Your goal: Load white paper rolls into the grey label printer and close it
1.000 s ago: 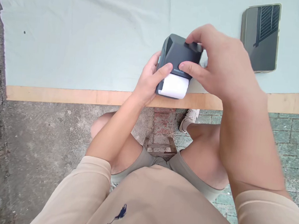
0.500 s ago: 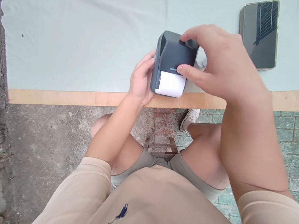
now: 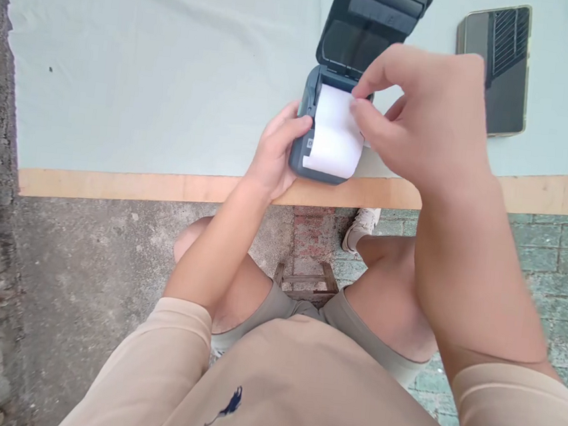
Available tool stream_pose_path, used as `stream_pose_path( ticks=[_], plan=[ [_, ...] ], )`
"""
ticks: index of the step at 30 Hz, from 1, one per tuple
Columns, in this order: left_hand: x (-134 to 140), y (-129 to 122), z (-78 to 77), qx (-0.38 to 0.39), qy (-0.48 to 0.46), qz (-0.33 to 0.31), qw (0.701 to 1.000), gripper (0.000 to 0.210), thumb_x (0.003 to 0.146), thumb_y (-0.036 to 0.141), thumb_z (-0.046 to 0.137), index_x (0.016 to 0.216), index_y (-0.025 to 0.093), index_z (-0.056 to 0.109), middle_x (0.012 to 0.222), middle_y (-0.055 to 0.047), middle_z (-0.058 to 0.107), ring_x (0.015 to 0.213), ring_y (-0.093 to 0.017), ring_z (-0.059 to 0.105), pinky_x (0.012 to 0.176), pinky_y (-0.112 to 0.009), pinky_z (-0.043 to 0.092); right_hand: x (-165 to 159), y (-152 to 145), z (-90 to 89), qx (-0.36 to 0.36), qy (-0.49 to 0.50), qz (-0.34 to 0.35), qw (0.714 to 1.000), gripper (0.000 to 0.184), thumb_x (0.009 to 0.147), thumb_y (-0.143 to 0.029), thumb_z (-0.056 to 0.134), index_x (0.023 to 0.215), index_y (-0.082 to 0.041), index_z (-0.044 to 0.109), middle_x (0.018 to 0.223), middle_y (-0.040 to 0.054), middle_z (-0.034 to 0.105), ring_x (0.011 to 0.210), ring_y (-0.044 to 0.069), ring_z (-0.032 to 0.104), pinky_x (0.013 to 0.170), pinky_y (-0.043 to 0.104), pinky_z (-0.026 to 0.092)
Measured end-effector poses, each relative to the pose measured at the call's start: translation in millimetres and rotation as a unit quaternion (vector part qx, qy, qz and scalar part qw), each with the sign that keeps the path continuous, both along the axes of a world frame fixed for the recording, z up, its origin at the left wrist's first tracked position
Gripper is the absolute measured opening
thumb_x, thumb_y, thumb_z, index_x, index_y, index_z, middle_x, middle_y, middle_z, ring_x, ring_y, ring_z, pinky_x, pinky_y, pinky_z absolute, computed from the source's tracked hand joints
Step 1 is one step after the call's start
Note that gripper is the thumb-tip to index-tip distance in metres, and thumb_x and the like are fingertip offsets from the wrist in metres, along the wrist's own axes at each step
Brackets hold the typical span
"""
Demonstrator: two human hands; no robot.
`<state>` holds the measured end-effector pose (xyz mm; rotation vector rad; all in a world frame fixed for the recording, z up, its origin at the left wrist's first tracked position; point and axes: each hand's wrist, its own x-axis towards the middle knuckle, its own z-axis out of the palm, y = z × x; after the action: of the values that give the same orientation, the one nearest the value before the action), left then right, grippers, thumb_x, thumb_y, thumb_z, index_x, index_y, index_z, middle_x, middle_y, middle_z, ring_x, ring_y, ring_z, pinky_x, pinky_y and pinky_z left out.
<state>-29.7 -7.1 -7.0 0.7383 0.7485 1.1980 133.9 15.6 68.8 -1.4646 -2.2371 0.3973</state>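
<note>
Printer (image 3: 333, 77) in the head view: it sits at the upper centre of the frame, above the near edge of the cloth-covered table (image 3: 150, 86), and its lid (image 3: 353, 42), closed half a second ago, now stands swung open toward the top edge. That change lays bare the white paper (image 3: 337, 131) within, so the fingers can get at it directly rather than only at the cover. The left hand (image 3: 275, 148) grips the printer's left side, its thumb over the rim. The right hand (image 3: 428, 120), which was on the cover, is now at the paper's upper right corner with thumb and forefinger drawn nearly together; whether they pinch the paper, I cannot tell. A phone-like device (image 3: 507, 87) lies at the upper right of the frame, partly behind that hand.
</note>
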Motion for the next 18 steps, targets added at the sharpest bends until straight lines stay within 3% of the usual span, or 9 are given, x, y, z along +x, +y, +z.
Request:
stream_pose_path(
  ticks=[4, 10, 14, 16, 18],
  plan=[
    [1.6, -3.7, 0.2, 0.016, 0.024, -0.018, 0.999, 0.027, 0.086, 0.026, 0.047, 0.112, 0.022, 0.054, 0.095, -0.001, 0.061, 0.108, -0.02, 0.063, 0.084, -0.031, 0.052, -5.6, 2.3, -4.0, -0.054, -0.169, -0.019, 0.984, 0.029, 0.071, -0.031, 0.056, 0.1, -0.033, 0.06, 0.09, 0.0022, 0.065, 0.072, 0.023, 0.055, 0.06, 0.036, 0.039],
    [1.5, -4.3, -1.3, 0.018, 0.026, -0.025, 0.999, 0.029, 0.082, 0.027, 0.052, 0.111, 0.021, 0.055, 0.1, -0.001, 0.061, 0.097, -0.016, 0.064, 0.073, -0.023, 0.049, -13.7, 5.1, -2.2, -0.042, -0.231, -0.015, 0.972, 0.02, 0.063, -0.024, 0.057, 0.082, -0.028, 0.057, 0.065, 0.0021, 0.051, 0.053, 0.012, 0.036, 0.049, 0.026, 0.025],
    [-0.5, -1.8, -1.7, 0.002, 0.006, -0.011, 1.0, 0.025, 0.079, 0.024, 0.054, 0.103, 0.02, 0.058, 0.088, 0.0, 0.062, 0.08, -0.013, 0.064, 0.066, -0.022, 0.049, -7.9, -1.1, 21.1, -0.072, -0.141, 0.032, 0.987, 0.005, 0.061, -0.02, 0.057, 0.063, -0.021, 0.052, 0.057, 0.0006, 0.046, 0.054, 0.01, 0.036, 0.05, 0.027, 0.024],
    [-2.1, 0.4, -3.6, -0.012, -0.017, 0.007, 1.0, 0.018, 0.081, 0.028, 0.053, 0.094, 0.019, 0.06, 0.079, 0.0, 0.062, 0.074, -0.011, 0.063, 0.065, -0.021, 0.05, 6.1, -1.1, 31.0, -0.068, -0.051, 0.014, 0.996, 0.01, 0.063, -0.02, 0.056, 0.07, -0.022, 0.061, 0.063, -0.0007, 0.051, 0.061, 0.01, 0.045, 0.052, 0.027, 0.028],
    [-3.9, 2.8, -6.3, -0.03, -0.038, 0.017, 0.999, 0.021, 0.083, 0.035, 0.049, 0.087, 0.018, 0.061, 0.075, -0.001, 0.063, 0.079, -0.013, 0.065, 0.072, -0.023, 0.052, 27.9, 7.0, 30.0, -0.035, 0.052, -0.033, 0.997, 0.03, 0.067, -0.021, 0.053, 0.094, -0.024, 0.065, 0.088, -0.0017, 0.06, 0.078, 0.014, 0.054, 0.056, 0.026, 0.033]
  ],
)
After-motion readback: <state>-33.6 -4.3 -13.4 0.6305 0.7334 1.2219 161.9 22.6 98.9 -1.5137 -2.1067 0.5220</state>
